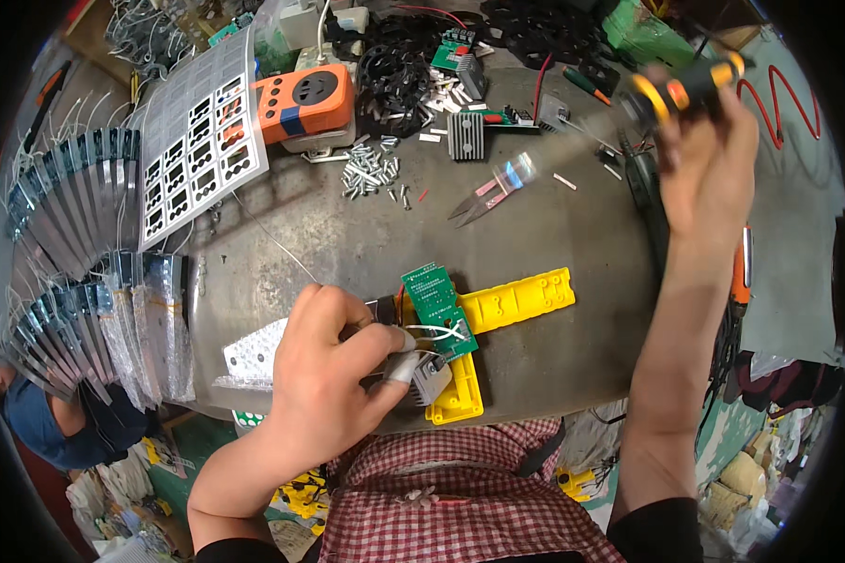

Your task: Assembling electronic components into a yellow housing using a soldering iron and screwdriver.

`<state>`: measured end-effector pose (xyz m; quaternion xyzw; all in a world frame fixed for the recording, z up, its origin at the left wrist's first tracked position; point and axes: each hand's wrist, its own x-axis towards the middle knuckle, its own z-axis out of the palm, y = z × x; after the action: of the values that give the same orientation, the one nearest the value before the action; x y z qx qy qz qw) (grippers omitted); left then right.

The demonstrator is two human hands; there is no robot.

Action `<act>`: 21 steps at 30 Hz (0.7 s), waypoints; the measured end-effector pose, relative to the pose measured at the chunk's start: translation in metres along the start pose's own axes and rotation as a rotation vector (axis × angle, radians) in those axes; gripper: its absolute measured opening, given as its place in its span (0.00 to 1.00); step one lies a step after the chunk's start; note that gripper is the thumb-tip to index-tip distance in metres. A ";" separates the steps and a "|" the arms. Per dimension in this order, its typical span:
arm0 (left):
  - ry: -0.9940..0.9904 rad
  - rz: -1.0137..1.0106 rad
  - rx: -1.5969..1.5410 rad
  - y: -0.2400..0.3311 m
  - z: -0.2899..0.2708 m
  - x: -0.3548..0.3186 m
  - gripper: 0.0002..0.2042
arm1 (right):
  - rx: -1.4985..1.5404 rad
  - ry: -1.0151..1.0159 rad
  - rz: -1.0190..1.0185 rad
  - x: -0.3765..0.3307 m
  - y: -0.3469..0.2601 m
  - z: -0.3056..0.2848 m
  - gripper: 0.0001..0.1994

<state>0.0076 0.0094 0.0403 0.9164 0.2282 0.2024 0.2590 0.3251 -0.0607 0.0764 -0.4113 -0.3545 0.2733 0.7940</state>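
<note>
Green board (437, 298) just right of left grip (333, 361), pinched on grey heatsink (433, 383); right grip (712, 159) clamped on yellow-black driver (683, 94).

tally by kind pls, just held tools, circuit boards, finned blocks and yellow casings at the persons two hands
Black-and-yellow tool, in the right hand: 1
Green circuit board, by the left hand: 1
Finned metal block, by the left hand: 1
Yellow casing, partly under the board: 1
Total: 4

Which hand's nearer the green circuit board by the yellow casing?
Left. Left hand is just left of the green circuit board, near its lower end; right hand is well up and right, holding a black-and-yellow tool.
</note>
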 end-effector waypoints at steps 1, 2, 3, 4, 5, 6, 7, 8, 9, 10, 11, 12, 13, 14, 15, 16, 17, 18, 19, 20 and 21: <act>0.001 -0.005 -0.006 0.000 0.002 0.001 0.12 | -0.021 0.092 0.086 -0.016 -0.005 -0.005 0.14; -0.015 0.026 -0.004 0.001 0.003 0.003 0.13 | -0.116 0.262 0.158 -0.030 -0.004 -0.008 0.15; -0.030 0.053 0.000 0.001 0.003 0.005 0.13 | -0.161 0.163 0.193 -0.041 -0.003 -0.013 0.17; -0.030 0.045 -0.001 0.002 0.003 0.007 0.13 | -0.206 0.067 0.224 -0.052 -0.003 -0.016 0.20; -0.034 0.074 0.020 0.002 0.004 0.008 0.13 | -0.208 0.026 0.264 -0.063 -0.003 -0.014 0.22; -0.044 0.105 0.042 0.002 0.003 0.009 0.14 | -0.209 -0.009 0.304 -0.072 -0.001 -0.010 0.23; -0.051 0.098 0.042 0.003 0.003 0.010 0.14 | -0.181 0.000 0.343 -0.078 0.004 -0.008 0.22; -0.050 0.108 0.050 0.004 0.003 0.010 0.14 | -0.157 0.045 0.337 -0.083 0.008 -0.004 0.17; -0.049 0.119 0.059 0.005 0.003 0.011 0.14 | -0.136 0.063 0.324 -0.084 0.017 -0.004 0.14; -0.055 0.112 0.060 0.006 0.003 0.012 0.14 | -0.114 0.082 0.311 -0.085 0.024 -0.004 0.12; -0.064 0.118 0.068 0.007 0.003 0.013 0.14 | -0.100 0.123 0.317 -0.086 0.029 0.001 0.10; -0.074 0.122 0.075 0.007 0.003 0.014 0.15 | -0.097 0.125 0.327 -0.087 0.032 0.003 0.10; -0.081 0.115 0.074 0.006 0.003 0.015 0.15 | -0.119 0.108 0.355 -0.087 0.032 0.005 0.10; -0.100 0.123 0.084 0.004 0.003 0.016 0.15 | -0.141 0.092 0.383 -0.088 0.034 0.005 0.10; -0.118 0.134 0.094 0.005 0.002 0.017 0.15 | -0.133 0.083 0.371 -0.088 0.036 0.002 0.10; -0.125 0.130 0.092 0.006 0.002 0.018 0.15 | -0.132 0.086 0.377 -0.088 0.037 0.000 0.10; -0.136 0.133 0.093 0.007 0.001 0.019 0.15 | -0.132 0.075 0.388 -0.089 0.038 -0.001 0.10; -0.146 0.137 0.096 0.007 0.001 0.020 0.14 | -0.131 0.063 0.398 -0.089 0.039 -0.002 0.10; -0.150 0.135 0.096 0.007 0.001 0.021 0.14 | -0.129 0.066 0.401 -0.089 0.040 -0.002 0.10; -0.155 0.137 0.091 0.006 0.001 0.021 0.14 | -0.139 0.062 0.392 -0.089 0.042 -0.003 0.10; -0.159 0.140 0.087 0.006 0.001 0.021 0.14 | -0.148 0.058 0.381 -0.089 0.043 -0.002 0.10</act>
<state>0.0269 0.0154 0.0483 0.9537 0.1507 0.1367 0.2216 0.2676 -0.1043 0.0093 -0.5358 -0.2662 0.3798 0.7056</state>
